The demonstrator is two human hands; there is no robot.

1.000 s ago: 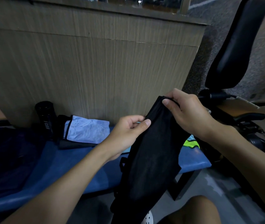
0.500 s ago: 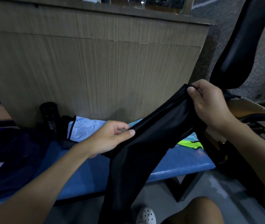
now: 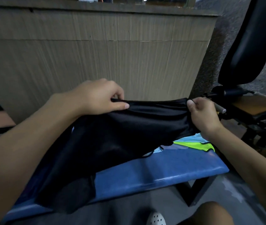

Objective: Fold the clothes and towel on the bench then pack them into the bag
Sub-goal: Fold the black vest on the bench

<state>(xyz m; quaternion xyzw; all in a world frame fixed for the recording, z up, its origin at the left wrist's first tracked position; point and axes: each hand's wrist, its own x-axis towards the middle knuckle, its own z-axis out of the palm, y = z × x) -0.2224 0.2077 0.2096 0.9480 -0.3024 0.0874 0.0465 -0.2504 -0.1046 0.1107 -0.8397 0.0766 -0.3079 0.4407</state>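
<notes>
Raised the left hand and lowered the right hand since half a second ago, swinging the top hem of the black garment from a steep slant to nearly level. Pinches that hem at both ends now: left thumb and curled fingers on one corner, right thumb and curled fingers on the other, cloth taut between. Holds it up over the bench, with the lower part sagging onto the blue seat and spilling over the near edge at left. Looks like squaring up ahead of a first fold; no fold made yet, packing further off, and no bag to be seen. Leaves a green-and-blue top lying at the bench's right end, partly under the black cloth. Leaves bare seat from the middle toward the right, likely room enough to lay the garment flat. Hemmed in behind by a wood panel and on the right by a black pad and metal frame near the right hand; freest toward the body. Worth minding the cloth trailing off that near edge.
</notes>
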